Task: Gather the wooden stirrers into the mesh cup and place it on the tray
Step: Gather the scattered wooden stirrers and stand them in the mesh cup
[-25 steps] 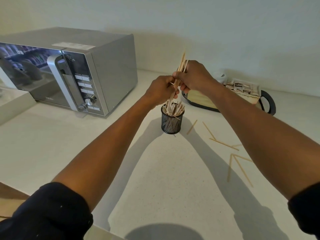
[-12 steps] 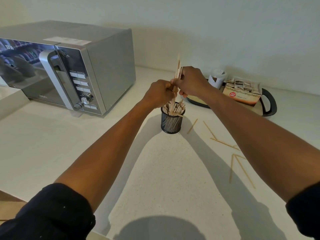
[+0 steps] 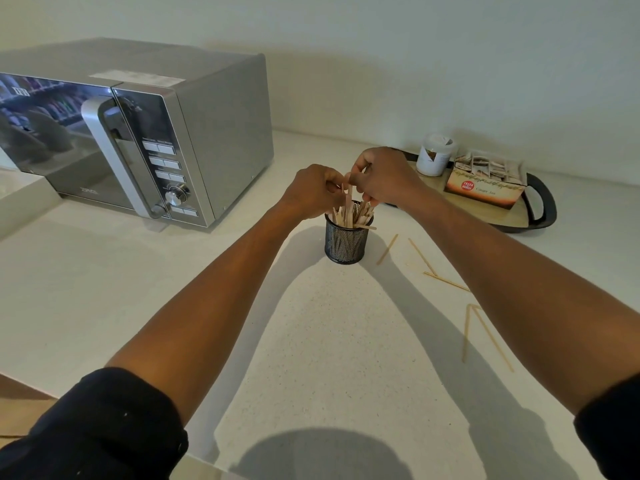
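A black mesh cup (image 3: 346, 242) stands on the white counter, full of wooden stirrers (image 3: 356, 213) that stick out of its top. My left hand (image 3: 313, 190) and my right hand (image 3: 388, 176) meet just above the cup, fingers pinched on the upper ends of a few stirrers whose lower ends sit in the cup. Several loose stirrers (image 3: 446, 280) lie on the counter to the right of the cup, partly under my right forearm. The tray (image 3: 540, 216), dark-rimmed with a light floor, sits at the back right.
A silver microwave (image 3: 145, 140) fills the left back of the counter. On the tray stand a white cup (image 3: 434, 155) and a box of tea bags (image 3: 485, 183). The wall runs close behind. The counter's front edge is near my sleeves.
Both hands have come down towards the cup. The stirrers that stood high above my hands have slid down into the cup, leaving only short ends between my fingers.
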A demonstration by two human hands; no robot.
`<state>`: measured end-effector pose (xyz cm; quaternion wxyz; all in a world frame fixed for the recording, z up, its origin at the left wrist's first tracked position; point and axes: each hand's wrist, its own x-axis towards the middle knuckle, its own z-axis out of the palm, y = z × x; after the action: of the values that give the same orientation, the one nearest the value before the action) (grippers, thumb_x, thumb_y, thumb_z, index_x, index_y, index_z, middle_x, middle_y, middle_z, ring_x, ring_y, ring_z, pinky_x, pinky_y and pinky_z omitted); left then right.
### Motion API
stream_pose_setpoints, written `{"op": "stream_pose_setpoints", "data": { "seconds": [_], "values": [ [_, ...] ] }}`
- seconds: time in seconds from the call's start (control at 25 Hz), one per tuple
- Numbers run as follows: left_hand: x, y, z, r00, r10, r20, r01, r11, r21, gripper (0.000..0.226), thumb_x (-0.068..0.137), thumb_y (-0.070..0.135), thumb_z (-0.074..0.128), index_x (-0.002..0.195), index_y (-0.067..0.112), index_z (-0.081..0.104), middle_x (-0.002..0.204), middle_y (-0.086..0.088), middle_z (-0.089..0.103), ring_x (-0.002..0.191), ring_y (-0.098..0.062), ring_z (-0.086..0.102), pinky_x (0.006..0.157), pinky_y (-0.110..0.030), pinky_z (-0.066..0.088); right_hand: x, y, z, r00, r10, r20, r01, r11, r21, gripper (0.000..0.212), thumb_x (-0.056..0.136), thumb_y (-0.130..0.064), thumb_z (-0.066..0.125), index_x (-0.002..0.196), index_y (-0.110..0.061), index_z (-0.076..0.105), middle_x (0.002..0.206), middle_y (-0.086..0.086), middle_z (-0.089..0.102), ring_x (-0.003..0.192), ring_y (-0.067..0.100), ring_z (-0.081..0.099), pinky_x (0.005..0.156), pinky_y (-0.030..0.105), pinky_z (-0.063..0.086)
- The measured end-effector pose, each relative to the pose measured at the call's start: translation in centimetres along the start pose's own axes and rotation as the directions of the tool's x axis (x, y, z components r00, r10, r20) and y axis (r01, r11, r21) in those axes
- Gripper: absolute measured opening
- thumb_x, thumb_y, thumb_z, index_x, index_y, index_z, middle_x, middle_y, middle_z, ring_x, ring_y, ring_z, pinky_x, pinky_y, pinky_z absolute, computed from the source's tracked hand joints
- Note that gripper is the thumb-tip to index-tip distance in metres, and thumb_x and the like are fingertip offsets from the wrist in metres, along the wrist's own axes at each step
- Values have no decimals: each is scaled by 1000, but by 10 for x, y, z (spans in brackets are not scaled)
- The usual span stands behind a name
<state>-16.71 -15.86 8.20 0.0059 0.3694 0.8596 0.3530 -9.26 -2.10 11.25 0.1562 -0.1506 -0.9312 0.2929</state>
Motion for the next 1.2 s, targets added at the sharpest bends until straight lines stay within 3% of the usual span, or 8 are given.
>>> {"op": "stream_pose_setpoints", "data": {
  "seconds": [0.2,0.36,0.48,0.6,0.76,0.96,1.12,1.2],
  "values": [
    [-3,-3,3,989,30,-145,-43,995,-85,19,93,24,64,105,13,72,99,-1,73,74,-8,66,77,-30,57,-6,4,1,992,-41,-116,46,998,46,12,90,-24,68,90,-12,66,75,6,71,58,18,69,58,29,55],
    [-4,-10,7,969,74,-236,-84,996,-35,21,92,26,64,111,20,71,105,2,72,81,-4,61,81,-23,51,-12,12,-3,976,-69,-208,75,997,21,11,90,-23,66,90,-13,70,73,-7,64,58,2,59,58,20,44],
    [-4,-15,11,945,192,-264,-181,981,67,32,97,17,55,128,20,62,125,-3,63,111,-15,59,95,-25,43,-18,18,-8,977,-75,-200,76,997,-3,10,90,-20,62,87,-14,70,76,-6,65,61,3,59,62,22,45],
    [-5,-17,18,954,293,-69,-274,940,204,41,104,24,38,145,21,44,152,-1,42,140,-17,38,111,-31,31,-26,23,-15,982,-50,-184,54,998,20,13,91,-16,58,82,-16,67,76,-6,64,69,17,66,68,31,55],
    [-11,-24,30,950,299,93,-313,901,301,58,101,51,22,145,21,44,152,-1,41,142,-22,35,112,-39,30,-34,30,-18,984,-22,-175,22,1000,-3,16,93,-19,56,87,-13,69,83,5,72,73,23,69,73,41,59],
    [-15,-23,35,941,302,151,-338,859,385,59,101,53,19,142,23,49,155,0,36,146,-25,26,115,-46,27,-40,36,-16,995,18,-99,-20,1000,-24,16,95,-21,54,92,-14,69,89,6,74,73,21,71,73,40,59],
    [-25,-13,34,928,374,5,-348,859,375,57,101,49,25,145,19,43,156,-3,34,146,-24,28,116,-44,24,-48,43,-14,997,63,-51,-64,998,-27,13,94,-17,57,97,-15,70,95,2,73,83,19,69,78,38,58],
    [-29,2,34,892,440,-105,-357,828,433,49,102,43,34,142,17,47,149,-4,45,139,-25,37,111,-43,31,-54,50,-15,996,66,-52,-68,997,-26,15,95,-12,57,98,-13,71,98,3,72,87,19,67,80,36,56]
  ]
}}
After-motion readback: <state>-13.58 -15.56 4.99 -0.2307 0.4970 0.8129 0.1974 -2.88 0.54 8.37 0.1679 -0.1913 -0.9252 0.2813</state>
